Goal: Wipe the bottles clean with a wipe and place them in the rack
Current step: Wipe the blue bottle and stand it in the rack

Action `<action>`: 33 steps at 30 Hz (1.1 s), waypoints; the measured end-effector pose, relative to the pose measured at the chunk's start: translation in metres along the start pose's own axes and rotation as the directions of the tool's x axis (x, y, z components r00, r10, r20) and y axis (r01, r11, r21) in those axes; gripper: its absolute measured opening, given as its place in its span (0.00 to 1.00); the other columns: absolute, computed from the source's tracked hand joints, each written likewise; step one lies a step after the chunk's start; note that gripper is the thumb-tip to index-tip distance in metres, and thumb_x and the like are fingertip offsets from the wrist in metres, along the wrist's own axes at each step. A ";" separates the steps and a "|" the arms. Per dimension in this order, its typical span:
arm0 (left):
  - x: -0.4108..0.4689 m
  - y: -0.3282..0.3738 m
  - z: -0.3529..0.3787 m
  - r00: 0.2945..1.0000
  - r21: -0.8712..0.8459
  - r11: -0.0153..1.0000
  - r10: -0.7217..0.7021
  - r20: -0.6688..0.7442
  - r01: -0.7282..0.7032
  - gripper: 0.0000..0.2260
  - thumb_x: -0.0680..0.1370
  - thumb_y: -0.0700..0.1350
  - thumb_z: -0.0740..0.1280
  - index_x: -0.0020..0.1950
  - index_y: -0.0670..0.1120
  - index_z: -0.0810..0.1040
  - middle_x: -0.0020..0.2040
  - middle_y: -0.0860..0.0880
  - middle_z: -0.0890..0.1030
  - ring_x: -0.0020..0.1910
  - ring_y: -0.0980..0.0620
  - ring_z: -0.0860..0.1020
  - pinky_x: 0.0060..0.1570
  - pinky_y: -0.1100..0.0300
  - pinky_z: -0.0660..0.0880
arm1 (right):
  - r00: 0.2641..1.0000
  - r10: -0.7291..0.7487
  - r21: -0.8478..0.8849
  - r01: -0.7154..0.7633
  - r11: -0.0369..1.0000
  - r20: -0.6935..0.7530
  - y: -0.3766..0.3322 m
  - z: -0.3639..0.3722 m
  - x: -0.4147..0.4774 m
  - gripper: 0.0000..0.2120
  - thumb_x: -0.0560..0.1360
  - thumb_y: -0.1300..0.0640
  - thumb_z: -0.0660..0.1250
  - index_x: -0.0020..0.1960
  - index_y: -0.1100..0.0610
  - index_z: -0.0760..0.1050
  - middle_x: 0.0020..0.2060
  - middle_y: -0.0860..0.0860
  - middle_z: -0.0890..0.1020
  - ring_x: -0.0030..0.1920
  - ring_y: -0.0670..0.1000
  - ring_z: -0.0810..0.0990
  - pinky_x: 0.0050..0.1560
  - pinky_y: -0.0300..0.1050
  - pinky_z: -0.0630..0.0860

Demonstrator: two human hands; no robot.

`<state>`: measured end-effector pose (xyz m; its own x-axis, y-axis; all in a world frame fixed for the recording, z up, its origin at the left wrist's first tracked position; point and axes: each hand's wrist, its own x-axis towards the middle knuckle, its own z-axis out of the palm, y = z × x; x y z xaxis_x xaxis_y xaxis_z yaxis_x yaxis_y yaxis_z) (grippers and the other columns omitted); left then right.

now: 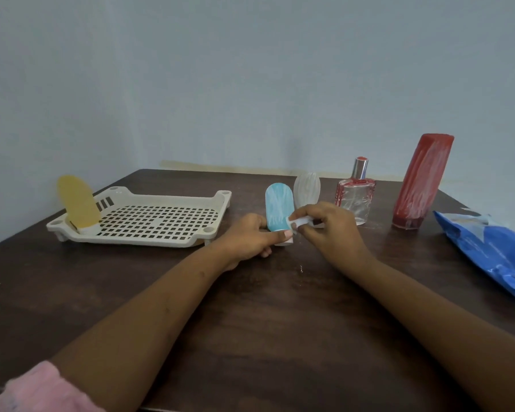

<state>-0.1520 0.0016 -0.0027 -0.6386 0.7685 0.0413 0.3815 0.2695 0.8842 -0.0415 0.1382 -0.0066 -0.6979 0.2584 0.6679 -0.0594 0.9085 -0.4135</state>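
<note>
five bottles: rounded yellow bottle (pixel 78 202) stood in one perforated plastic rack (pixel 131 240), near table's (pixel 265 322) left edge; blue bottle (pixel 278 208) gripped by left hand (pixel 250 237), touched by one white wipe (pixel 299 223) pinched in right hand (pixel 327 230).

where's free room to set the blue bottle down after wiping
In the rack the grid floor is bare from the yellow bottle at its left end to the right rim. The table in front of the rack, left of the left hand, is bare too. Crowded: behind the right hand, where white bottle, perfume bottle and red bottle stand close, wipes pack beyond.
</note>
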 end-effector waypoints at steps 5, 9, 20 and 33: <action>0.000 -0.002 -0.002 1.000 -0.005 1.000 0.004 0.022 -0.004 0.18 0.76 0.50 0.71 0.61 0.41 0.79 0.31 0.52 0.78 0.30 0.58 0.75 0.34 0.66 0.73 | 1.000 0.025 0.063 -0.024 0.998 -0.019 0.000 -0.006 0.000 0.07 0.71 0.63 0.69 0.47 0.55 0.83 0.41 0.42 0.80 0.42 0.36 0.77 0.40 0.24 0.70; -0.002 0.001 -0.002 0.999 -0.009 1.000 0.010 0.036 -0.009 0.15 0.76 0.50 0.70 0.59 0.44 0.79 0.32 0.52 0.78 0.31 0.58 0.75 0.34 0.67 0.73 | 0.995 0.063 0.097 -0.056 0.994 -0.072 -0.004 -0.005 0.000 0.06 0.72 0.62 0.69 0.46 0.55 0.82 0.39 0.41 0.79 0.43 0.34 0.76 0.40 0.25 0.71; -0.007 0.004 -0.003 0.997 -0.050 0.998 0.046 0.069 -0.043 0.14 0.77 0.48 0.69 0.60 0.44 0.77 0.34 0.50 0.77 0.32 0.57 0.74 0.34 0.67 0.74 | 0.990 0.087 0.122 -0.073 0.990 -0.113 -0.007 -0.006 -0.002 0.07 0.72 0.63 0.69 0.47 0.55 0.81 0.40 0.43 0.80 0.41 0.38 0.78 0.39 0.27 0.73; -0.005 0.002 0.000 0.997 -0.060 0.996 0.070 0.036 -0.068 0.15 0.77 0.49 0.70 0.61 0.43 0.78 0.31 0.52 0.76 0.30 0.57 0.74 0.33 0.66 0.74 | 0.995 0.016 0.054 -0.011 0.998 -0.094 -0.008 -0.009 -0.004 0.07 0.72 0.62 0.69 0.47 0.54 0.82 0.41 0.44 0.79 0.41 0.38 0.76 0.41 0.26 0.71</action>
<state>-0.1484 -0.0015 -0.0016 -0.5857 0.8059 0.0864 0.3835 0.1817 0.9055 -0.0316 0.1330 -0.0008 -0.6285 0.3030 0.7164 -0.0899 0.8866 -0.4538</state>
